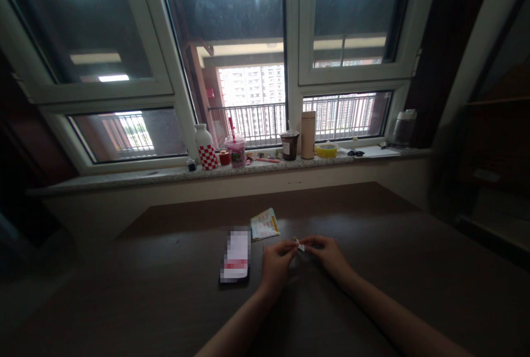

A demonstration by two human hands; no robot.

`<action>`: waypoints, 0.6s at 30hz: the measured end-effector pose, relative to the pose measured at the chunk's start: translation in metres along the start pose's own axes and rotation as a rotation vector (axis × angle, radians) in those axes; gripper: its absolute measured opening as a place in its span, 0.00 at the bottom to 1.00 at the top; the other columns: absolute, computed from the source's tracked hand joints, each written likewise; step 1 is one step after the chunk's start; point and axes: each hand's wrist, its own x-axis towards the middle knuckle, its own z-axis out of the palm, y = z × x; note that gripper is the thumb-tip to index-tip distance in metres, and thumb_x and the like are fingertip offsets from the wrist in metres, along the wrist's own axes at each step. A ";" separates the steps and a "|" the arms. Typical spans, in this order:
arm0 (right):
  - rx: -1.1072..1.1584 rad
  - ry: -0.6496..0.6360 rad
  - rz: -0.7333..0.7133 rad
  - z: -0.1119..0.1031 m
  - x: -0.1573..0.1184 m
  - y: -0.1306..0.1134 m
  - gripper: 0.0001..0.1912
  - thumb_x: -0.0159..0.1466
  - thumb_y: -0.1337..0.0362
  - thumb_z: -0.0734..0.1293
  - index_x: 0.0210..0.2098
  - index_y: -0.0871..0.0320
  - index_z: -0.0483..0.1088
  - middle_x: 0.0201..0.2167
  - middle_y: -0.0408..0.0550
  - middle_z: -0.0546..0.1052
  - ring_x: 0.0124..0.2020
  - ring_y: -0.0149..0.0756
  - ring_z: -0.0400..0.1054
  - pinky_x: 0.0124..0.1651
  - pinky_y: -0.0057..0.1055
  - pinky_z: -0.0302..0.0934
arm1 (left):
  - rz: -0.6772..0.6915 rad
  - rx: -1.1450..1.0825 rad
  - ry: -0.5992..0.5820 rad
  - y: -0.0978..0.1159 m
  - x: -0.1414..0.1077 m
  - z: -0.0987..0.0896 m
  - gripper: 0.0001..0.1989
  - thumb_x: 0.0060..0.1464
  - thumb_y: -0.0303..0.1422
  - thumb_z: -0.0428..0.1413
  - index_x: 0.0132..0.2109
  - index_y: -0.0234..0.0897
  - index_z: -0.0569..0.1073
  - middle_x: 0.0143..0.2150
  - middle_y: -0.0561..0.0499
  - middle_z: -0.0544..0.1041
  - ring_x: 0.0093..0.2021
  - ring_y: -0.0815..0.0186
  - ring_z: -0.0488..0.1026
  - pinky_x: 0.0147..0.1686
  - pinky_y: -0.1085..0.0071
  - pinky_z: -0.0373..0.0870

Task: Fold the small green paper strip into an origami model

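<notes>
Over the dark brown table, my left hand and my right hand meet at the fingertips. Both are closed in a pinch on one small whitish piece, too small for me to name its kind. Left of my left hand lies a phone with a lit, blurred-out screen. A flat printed packet, white with yellow and green, rests just beyond that hand.
Along the granite windowsill stand a red-checked white bottle, a pink drink cup, a dark drink cup, a tan flask, a yellow tape roll and black scissors. Windows rise behind.
</notes>
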 end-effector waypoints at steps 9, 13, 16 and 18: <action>-0.038 0.042 -0.026 0.000 0.003 0.012 0.17 0.47 0.50 0.72 0.28 0.58 0.79 0.30 0.52 0.81 0.37 0.46 0.73 0.46 0.40 0.63 | 0.032 0.151 -0.034 -0.003 0.001 0.000 0.08 0.50 0.34 0.54 0.34 0.40 0.77 0.39 0.50 0.81 0.46 0.58 0.74 0.62 0.46 0.48; -0.116 0.089 -0.097 0.001 0.003 0.014 0.14 0.50 0.52 0.71 0.26 0.57 0.78 0.31 0.51 0.80 0.39 0.46 0.72 0.48 0.40 0.61 | 0.000 0.170 -0.027 -0.005 -0.001 0.005 0.07 0.53 0.34 0.52 0.35 0.41 0.75 0.38 0.52 0.80 0.46 0.59 0.74 0.62 0.40 0.29; -0.156 0.102 -0.122 0.003 0.002 0.014 0.14 0.52 0.52 0.69 0.26 0.57 0.77 0.32 0.51 0.79 0.41 0.45 0.71 0.49 0.39 0.60 | -0.002 0.150 -0.023 -0.006 -0.003 0.007 0.07 0.53 0.35 0.52 0.35 0.41 0.74 0.38 0.52 0.81 0.45 0.59 0.75 0.62 0.41 0.26; -0.179 0.102 -0.127 0.003 0.002 0.014 0.13 0.53 0.53 0.67 0.26 0.56 0.76 0.33 0.50 0.79 0.42 0.44 0.70 0.49 0.39 0.59 | -0.007 0.141 -0.019 -0.005 -0.003 0.007 0.06 0.53 0.35 0.52 0.35 0.41 0.74 0.37 0.51 0.81 0.44 0.59 0.76 0.62 0.41 0.25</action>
